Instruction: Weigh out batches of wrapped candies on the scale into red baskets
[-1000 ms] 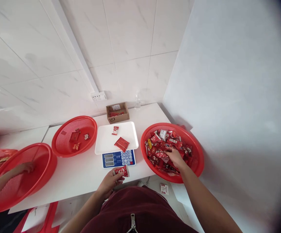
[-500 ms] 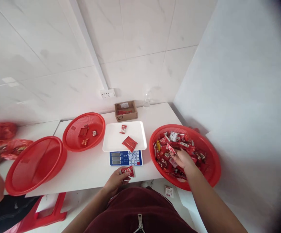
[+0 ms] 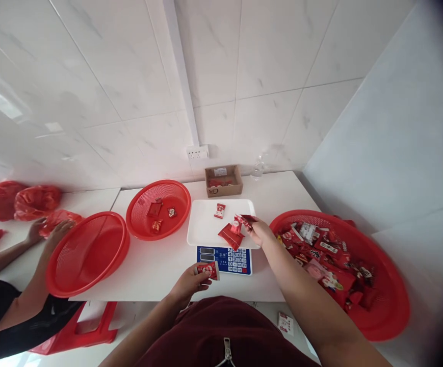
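My left hand (image 3: 191, 281) pinches a red candy packet (image 3: 208, 270) just in front of the scale's keypad (image 3: 239, 261). Over the right side of the white weighing tray (image 3: 202, 216), my right hand (image 3: 260, 230) grips a small red-and-white packet (image 3: 244, 220) between thumb and fingers. Under it on the tray lie a larger red packet (image 3: 230, 237) and a pinkish-red piece (image 3: 236, 226). A small red-and-white candy (image 3: 219, 210) rests farther back on the tray. Right of the scale, a red basket (image 3: 391, 306) holds a heap of wrapped candies (image 3: 332, 255).
A red basket (image 3: 183, 196) with several packets stands left of the tray, and another red basket (image 3: 116, 255) beyond it. A cardboard box (image 3: 225, 190) and a clear bottle (image 3: 257, 168) stand by the wall. At far left, a co-worker's hands (image 3: 58, 232) touch a red bag (image 3: 61, 218).
My right hand has moved left from the candy basket to above the tray, carrying a packet. A pinkish-red piece now shows on the larger packet. The view has turned left.
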### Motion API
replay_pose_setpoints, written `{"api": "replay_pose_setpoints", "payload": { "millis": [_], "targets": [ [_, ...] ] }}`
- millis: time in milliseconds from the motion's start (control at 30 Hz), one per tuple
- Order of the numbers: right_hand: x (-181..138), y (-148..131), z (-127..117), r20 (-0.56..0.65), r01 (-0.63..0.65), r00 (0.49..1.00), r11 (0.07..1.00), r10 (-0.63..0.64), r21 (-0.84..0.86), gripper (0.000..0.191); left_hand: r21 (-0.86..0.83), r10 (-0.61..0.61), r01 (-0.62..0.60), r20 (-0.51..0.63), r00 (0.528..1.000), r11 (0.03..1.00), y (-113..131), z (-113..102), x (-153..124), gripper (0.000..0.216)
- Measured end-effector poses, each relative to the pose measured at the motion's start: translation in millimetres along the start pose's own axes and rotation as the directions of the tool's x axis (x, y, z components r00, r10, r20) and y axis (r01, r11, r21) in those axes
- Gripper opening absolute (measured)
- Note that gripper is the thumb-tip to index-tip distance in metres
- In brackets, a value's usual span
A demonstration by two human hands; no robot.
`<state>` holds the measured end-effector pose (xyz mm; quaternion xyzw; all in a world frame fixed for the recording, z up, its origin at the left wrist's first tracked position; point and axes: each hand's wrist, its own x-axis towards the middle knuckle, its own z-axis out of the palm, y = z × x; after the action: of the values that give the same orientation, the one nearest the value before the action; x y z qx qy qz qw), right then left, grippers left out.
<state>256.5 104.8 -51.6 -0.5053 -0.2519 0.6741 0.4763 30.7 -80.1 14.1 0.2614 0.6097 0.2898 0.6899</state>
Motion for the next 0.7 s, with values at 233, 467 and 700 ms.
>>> {"api": "replay_pose_setpoints", "payload": {
  "millis": [233, 467, 700],
  "targets": [
    [-19, 3, -5, -0.089, -0.002, 0.996, 1.000, 0.003, 0.015, 0.019, -0.135, -0.012, 0.004, -0.060, 0.998, 0.991, 5, -37, 13, 0.045],
    [-85, 19, -44, -0.171, -0.054, 0.983, 0.996, 0.064, 0.067, 0.023, -0.215, 0.092, -0.085, 0.023, 0.996, 0.973, 54, -36, 46, 0.039],
    [-120, 27, -26, -0.220, -0.054, 0.972, 0.992, 0.078, 0.113, 0.018, 0.078, 0.048, -0.039, -0.118, 0.992, 0.996, 69, -27, 56, 0.087]
  ]
}}
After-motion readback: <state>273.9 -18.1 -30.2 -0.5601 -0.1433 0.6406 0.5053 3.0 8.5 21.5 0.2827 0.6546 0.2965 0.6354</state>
